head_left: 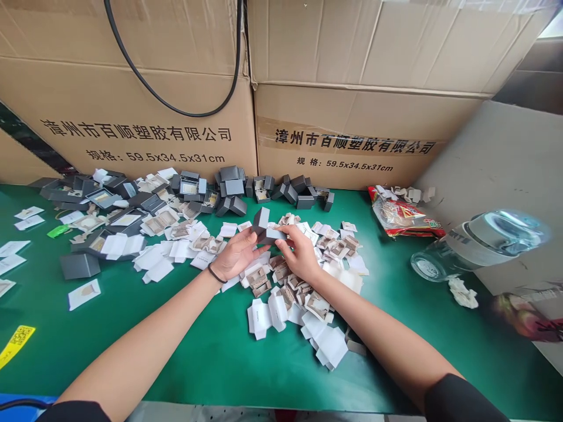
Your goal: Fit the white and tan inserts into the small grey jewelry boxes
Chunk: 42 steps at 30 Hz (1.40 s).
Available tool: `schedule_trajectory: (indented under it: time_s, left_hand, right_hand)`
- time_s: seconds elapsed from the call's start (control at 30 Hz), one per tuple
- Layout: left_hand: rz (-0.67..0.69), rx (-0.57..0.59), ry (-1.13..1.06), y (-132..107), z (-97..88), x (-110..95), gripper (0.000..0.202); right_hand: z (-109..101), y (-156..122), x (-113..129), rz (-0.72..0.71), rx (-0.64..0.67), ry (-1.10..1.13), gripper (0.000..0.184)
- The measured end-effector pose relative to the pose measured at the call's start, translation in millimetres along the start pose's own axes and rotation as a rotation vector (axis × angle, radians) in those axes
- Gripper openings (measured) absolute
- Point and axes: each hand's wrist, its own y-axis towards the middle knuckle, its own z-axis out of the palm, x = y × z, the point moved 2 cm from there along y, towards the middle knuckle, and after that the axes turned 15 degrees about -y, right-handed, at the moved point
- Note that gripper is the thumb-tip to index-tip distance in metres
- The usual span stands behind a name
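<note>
Both hands are up over the middle of the green worktop (211,351). The left hand (240,255) cups a small grey box (265,227) from below and the right hand (299,253) pinches its near edge, so both are closed on it. The box sits just above the white inserts (303,299), and its lid stands open.

It's a fingertip hold on a hinged thing. A twist could snap the lid shut on a finger, or the box could slip down into the pile and scatter those light cards. The forearms lie close over the inserts, and a sweep of the right one could push some towards the near edge.

Off to the right a clear bottle (479,243) lies on its side. A knock could set it rolling, and I can't tell whether it is capped.
</note>
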Motion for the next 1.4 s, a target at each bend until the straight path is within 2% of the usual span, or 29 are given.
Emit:
schedule_trajectory:
  time_s: [0.1,0.27,0.37,0.43,0.63,0.83,0.97,1.1,1.27,1.4]
  left_hand:
    - [0.053,0.019,0.086,0,0.3,4,0.032]
    - [0.212,0.042,0.283,-3,0.7,5,0.052]
    - [0.229,0.047,0.388,-4,1.2,4,0.051]
    - [0.235,0.023,0.449,-4,0.8,3,0.047]
    - [0.375,-0.091,0.66,-2,0.0,1,0.037]
    - [0.458,-0.037,0.852,-6,9.4,1,0.03]
    - [0.488,-0.066,0.849,-8,12.0,1,0.028]
    - [0.434,-0.063,0.805,-8,8.7,3,0.03]
    - [0.326,-0.009,0.555,-5,5.5,1,0.039]
    - [0.278,-0.041,0.348,-3,3.9,-1,0.043]
  right_hand:
    - [2,1,-5,0.075,0.026,0.144,0.028]
    - [10,2,-15,0.206,0.069,0.396,0.035]
    - [14,1,-17,0.27,0.07,0.495,0.039]
    - [15,1,-18,0.277,0.071,0.481,0.039]
    - [7,2,-11,0.113,0.041,0.227,0.029]
    - [2,1,-5,0.136,0.05,0.133,0.028]
    - [-1,0,2,0.118,-0.006,0.043,0.027]
    - [2,0,0,0.121,0.046,0.094,0.029]
    - [6,1,-8,0.064,0.089,0.131,0.025]
    - [7,1,-9,-0.007,0.12,0.087,0.022]
